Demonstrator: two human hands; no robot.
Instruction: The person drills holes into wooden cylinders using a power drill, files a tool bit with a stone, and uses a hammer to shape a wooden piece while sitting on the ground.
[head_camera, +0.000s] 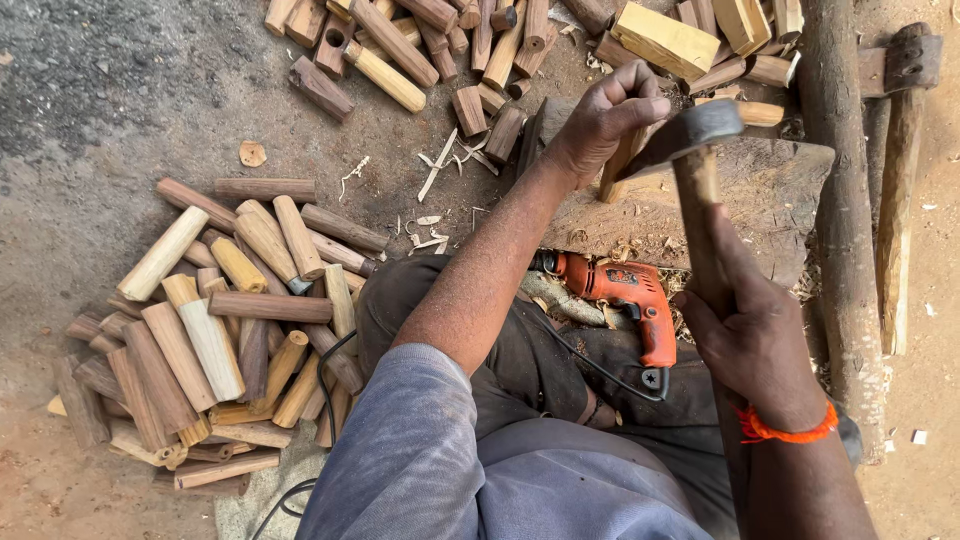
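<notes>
Shaping looked underway: the left hand (600, 120) gripped a wooden peg (622, 165) upright on the chopping block (770, 200), the right hand (745, 335) clenched the adze (690, 135) just above it; a controlled downward chop seemed due

Bright, even daylight; sharp, soft shadows.

Orange drill (625, 300) sits centre frame, its black cord (590, 365) looping below it. Pile of rounded pegs (215, 320) at left – mixed pale and dark wood, lying on dirt. More cut blocks (480, 45) across the top, one pale squared block (665, 40) upper right. Shavings (435, 180) scattered between the piles. Long log (840, 200) runs down the right edge – second hammer (900, 150) beside it.
</notes>
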